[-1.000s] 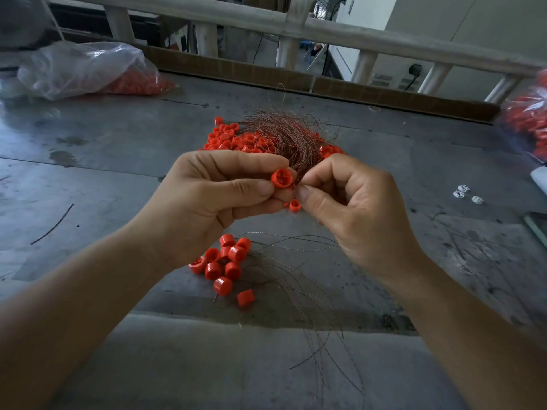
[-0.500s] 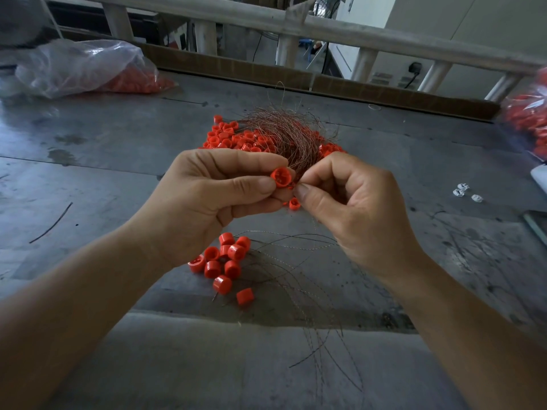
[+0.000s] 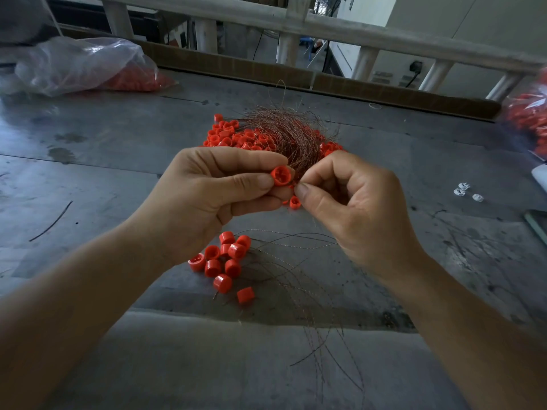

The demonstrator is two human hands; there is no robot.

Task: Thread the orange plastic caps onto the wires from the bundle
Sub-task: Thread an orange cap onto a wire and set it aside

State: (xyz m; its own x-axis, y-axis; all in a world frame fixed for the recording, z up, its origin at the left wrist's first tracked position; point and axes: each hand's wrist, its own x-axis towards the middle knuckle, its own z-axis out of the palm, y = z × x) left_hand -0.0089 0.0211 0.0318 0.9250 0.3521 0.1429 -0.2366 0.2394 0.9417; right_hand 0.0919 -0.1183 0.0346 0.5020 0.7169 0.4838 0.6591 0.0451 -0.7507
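Orange cap, open end toward me, is pinched between the thumb and fingers of my left hand above the bench. My right hand pinches a strand at the near tip of the wire bundle, just beside the cap. Loose caps lie under the bundle. A smaller cluster rests among stray wires below both hands.

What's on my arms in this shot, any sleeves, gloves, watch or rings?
Nothing worn shows. The left forearm and right forearm are bare to the picture's edge, with no sleeves. The left grip and right grip have no gloves, rings or watch.
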